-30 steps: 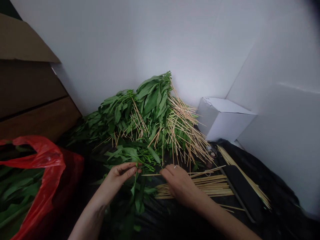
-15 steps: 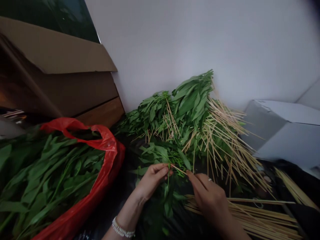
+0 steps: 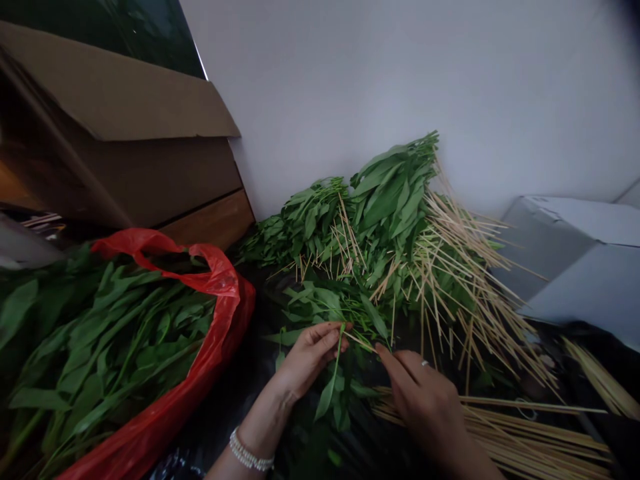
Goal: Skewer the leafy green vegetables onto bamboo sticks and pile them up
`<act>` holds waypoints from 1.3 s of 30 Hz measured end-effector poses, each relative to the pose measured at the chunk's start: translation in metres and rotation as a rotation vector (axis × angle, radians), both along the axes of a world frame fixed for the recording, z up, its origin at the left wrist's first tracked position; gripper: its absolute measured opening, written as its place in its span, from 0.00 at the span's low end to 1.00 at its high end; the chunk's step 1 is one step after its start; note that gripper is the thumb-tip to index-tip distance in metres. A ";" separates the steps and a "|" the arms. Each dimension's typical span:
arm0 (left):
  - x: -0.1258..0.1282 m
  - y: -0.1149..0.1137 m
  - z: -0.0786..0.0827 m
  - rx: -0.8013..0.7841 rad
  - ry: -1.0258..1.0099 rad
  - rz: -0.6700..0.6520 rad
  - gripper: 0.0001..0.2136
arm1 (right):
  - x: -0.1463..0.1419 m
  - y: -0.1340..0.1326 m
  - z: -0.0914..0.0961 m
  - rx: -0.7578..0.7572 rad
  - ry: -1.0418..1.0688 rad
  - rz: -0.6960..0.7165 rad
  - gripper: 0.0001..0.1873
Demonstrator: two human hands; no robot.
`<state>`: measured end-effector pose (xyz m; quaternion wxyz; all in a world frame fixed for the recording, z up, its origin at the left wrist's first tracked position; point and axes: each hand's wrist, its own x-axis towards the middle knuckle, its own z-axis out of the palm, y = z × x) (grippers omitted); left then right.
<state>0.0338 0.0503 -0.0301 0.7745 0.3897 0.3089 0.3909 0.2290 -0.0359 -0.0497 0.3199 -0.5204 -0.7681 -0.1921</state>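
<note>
Pinched between the thumb and fingers of my left hand [image 3: 314, 353] is a green leafy stem [image 3: 338, 357], its leaves hanging below. My right hand [image 3: 425, 390], wearing a ring, is closed on a thin wooden skewer [image 3: 359, 341]. The skewer's far end meets the stem at my left fingertips; whether it pierces the stem I cannot tell. Just beyond both hands lies a small heap of leafy stems [image 3: 320, 300]. Beneath and beside my right hand is a bundle of loose skewers [image 3: 540, 440].
Skewered greens [image 3: 395, 183] are piled against the white wall [image 3: 380, 73], their sticks [image 3: 470, 273] fanning right. To the left, a red plastic bag [image 3: 235, 300] brims with leaves. A cardboard box [image 3: 165, 173] stands behind it, and a white box [image 3: 575, 267] is at right.
The view has shifted slightly, so the surroundings sit a little farther right. Both hands keep nearly the same pose on the stem and skewer.
</note>
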 end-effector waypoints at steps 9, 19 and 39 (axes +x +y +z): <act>-0.001 0.001 -0.002 -0.045 0.032 0.099 0.13 | -0.001 -0.001 0.000 0.007 -0.042 -0.011 0.22; 0.002 -0.002 -0.006 -0.112 0.006 0.097 0.12 | -0.007 -0.004 -0.003 0.038 -0.032 0.004 0.18; 0.003 0.009 -0.016 0.984 0.778 0.245 0.11 | 0.015 0.001 0.015 0.129 0.080 -0.142 0.10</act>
